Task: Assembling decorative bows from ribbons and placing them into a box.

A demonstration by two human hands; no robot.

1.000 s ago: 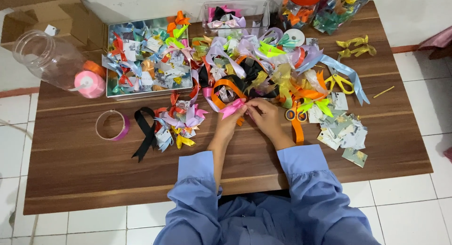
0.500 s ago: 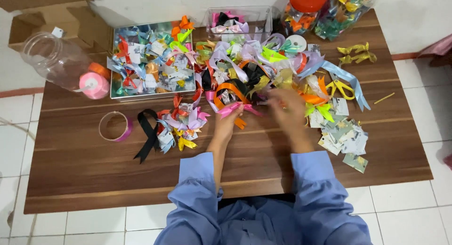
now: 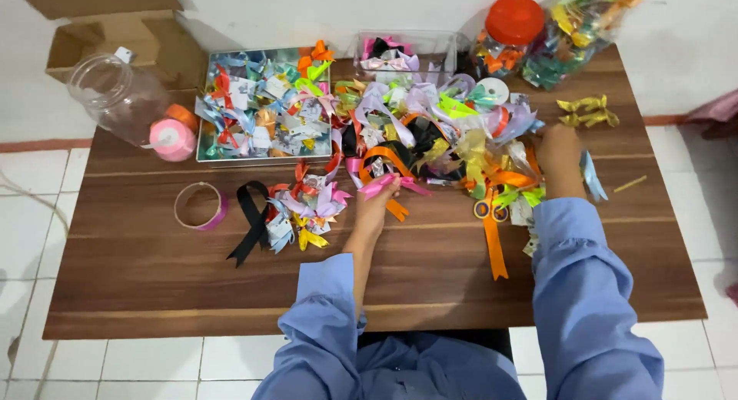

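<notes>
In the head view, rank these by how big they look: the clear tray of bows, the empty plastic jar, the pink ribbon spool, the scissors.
1. clear tray of bows
2. empty plastic jar
3. pink ribbon spool
4. scissors, partly buried under ribbons, so unsure

Pink bow (image 3: 392, 184) beside the orange ribbon (image 3: 492, 242), black ribbon (image 3: 250, 219), red-lidded jar (image 3: 507, 33), brown wood-grain table (image 3: 154, 285), light blue sleeves (image 3: 592, 292)
</notes>
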